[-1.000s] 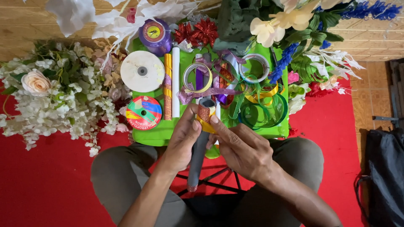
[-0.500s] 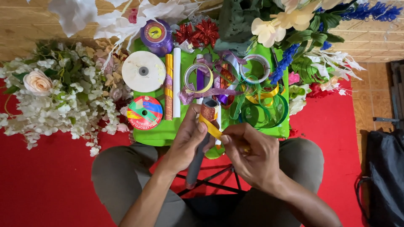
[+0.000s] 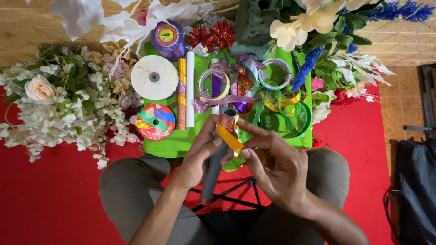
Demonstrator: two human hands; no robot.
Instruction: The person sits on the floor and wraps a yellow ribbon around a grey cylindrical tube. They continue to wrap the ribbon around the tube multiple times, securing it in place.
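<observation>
My left hand (image 3: pixel 198 156) grips a long grey tube (image 3: pixel 212 174) that points away from me, its far end wrapped in glittery orange ribbon (image 3: pixel 227 121). A yellow ribbon strip (image 3: pixel 229 138) runs slantwise across the tube from that end. My right hand (image 3: pixel 277 170) pinches the strip's lower end between thumb and fingers, just right of the tube. Both hands hover over my knees, at the near edge of the green tray (image 3: pixel 179 141).
The tray holds a white ribbon spool (image 3: pixel 154 77), a multicoloured spool (image 3: pixel 156 121), a purple spool (image 3: pixel 167 38), gold and white sticks, red bows (image 3: pixel 213 35) and loose ribbon rings. White artificial flowers (image 3: pixel 59 104) lie left, mixed flowers right, a black bag (image 3: pixel 415 181) far right.
My right hand has drawn the yellow ribbon down and to the right, away from the tube's end. The left hand keeps its hold on the tube.
</observation>
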